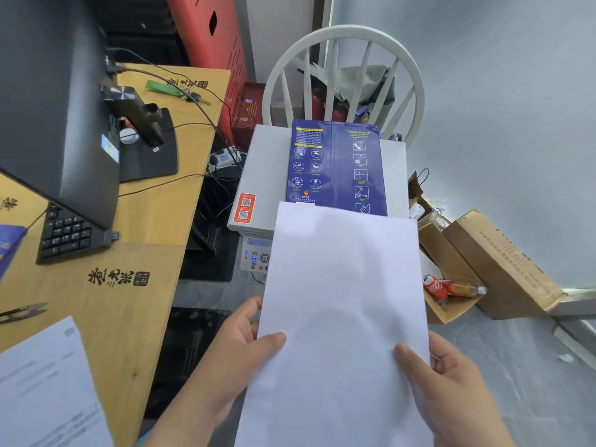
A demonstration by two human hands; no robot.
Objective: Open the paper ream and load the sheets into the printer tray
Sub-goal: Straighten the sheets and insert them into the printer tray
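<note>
A stack of white sheets [345, 301] hangs in front of me, held at its lower part by both hands. My left hand [245, 337] grips its left edge with the thumb on top. My right hand [448, 375] grips its right edge the same way. Beyond the sheets, the dark blue paper ream [335, 166] lies flat on top of the white printer [258, 175]. The sheets cover the printer's front; only its control panel [256, 256] shows at the left. The printer tray is hidden.
A wooden desk [135, 246] at the left carries a monitor [54, 101], a keyboard [67, 233], scissors [22, 312] and printed paper [48, 388]. A white chair [345, 75] stands behind the printer. Open cardboard boxes [490, 259] with a can and bottle sit on the floor at right.
</note>
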